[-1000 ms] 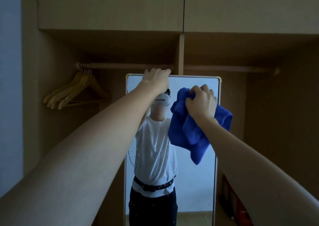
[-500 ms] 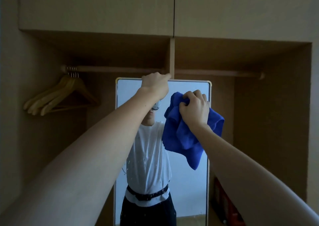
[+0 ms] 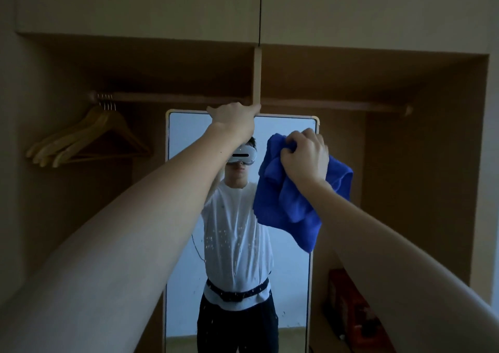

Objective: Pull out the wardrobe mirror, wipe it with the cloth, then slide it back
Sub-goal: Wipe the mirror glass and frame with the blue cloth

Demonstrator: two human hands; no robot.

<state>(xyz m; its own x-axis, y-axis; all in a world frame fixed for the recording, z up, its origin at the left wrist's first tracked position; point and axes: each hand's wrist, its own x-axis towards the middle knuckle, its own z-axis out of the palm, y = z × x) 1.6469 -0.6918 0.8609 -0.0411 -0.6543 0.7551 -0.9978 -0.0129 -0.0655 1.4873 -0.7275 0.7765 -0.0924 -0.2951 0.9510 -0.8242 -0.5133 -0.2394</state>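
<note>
Left hand (image 3: 234,119) curled over the top edge of the mirror (image 3: 189,190), steadying it. Right hand (image 3: 305,158) bunching the blue cloth (image 3: 286,204) against the glass near the upper right corner. Mirror upright, long axis vertical, unwiped glass mostly below and left.

open bay right of mirror (image 3: 189,190), rail (image 3: 337,106) overhead, hangers (image 3: 89,139) crowding left

**Mirror out, cloth on the glass**

Your tall mirror (image 3: 186,136) stands upright in front of the open wardrobe, pale-framed with rounded top corners, its glass flecked with spots lower down. Your blue cloth (image 3: 283,207) is bunched against the upper right of the glass, its loose end hanging down.
</note>
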